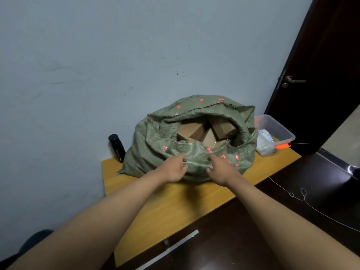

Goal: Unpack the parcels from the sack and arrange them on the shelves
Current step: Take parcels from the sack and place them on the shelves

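Both my hands grip the near lip of the open sack on the table.

My left hand (174, 168) pinches a fold of the green woven sack (155, 151) at its near edge, fingers curled into the cloth, and my right hand (220, 169) just beside it grips the same edge, thumb and fingers bent round the fabric. The sack sits on the yellow wooden table (175, 207), slumped, with its mouth turned up and open toward me. Inside the mouth I see several brown cardboard parcels (191, 130) packed close together at odd tilts. Left of the sack, near the far wall, a black bottle (116, 148) stands upright. To the right, a white packet (265, 143) touches the sack's side, and beyond it lies a clear plastic box (276, 127). A dark door (321, 55) stands far right.
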